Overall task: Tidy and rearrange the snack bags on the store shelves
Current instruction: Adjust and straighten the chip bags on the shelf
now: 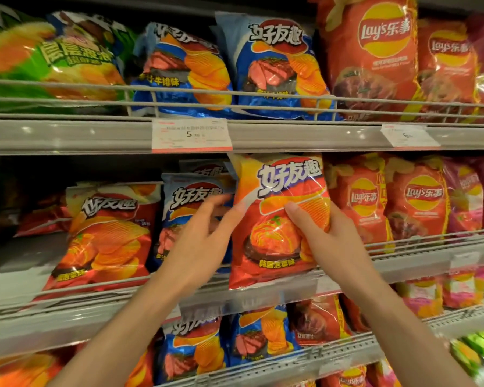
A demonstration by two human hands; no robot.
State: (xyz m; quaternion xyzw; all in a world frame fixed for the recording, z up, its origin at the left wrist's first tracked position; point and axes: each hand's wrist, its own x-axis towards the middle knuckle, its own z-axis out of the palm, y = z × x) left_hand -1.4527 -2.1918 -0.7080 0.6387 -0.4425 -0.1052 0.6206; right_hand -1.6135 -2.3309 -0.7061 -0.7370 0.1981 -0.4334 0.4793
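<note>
Red kimchi bag held at the middle shelf

The right hand (330, 236) grips the red kimchi bag (277, 219) by its right edge, fingers closed on it, in front of the middle shelf rail (403, 263). The left hand (204, 236), fingers spread and holding nothing, touches the bag's left edge, in front of the blue steak bag (190, 202). A one-sided grip could let the bag twist and topple its neighbours.

Both arms reach up; right hand (323, 233) clamps its grip, left hand (204, 233) spread, fingers loose.
</note>
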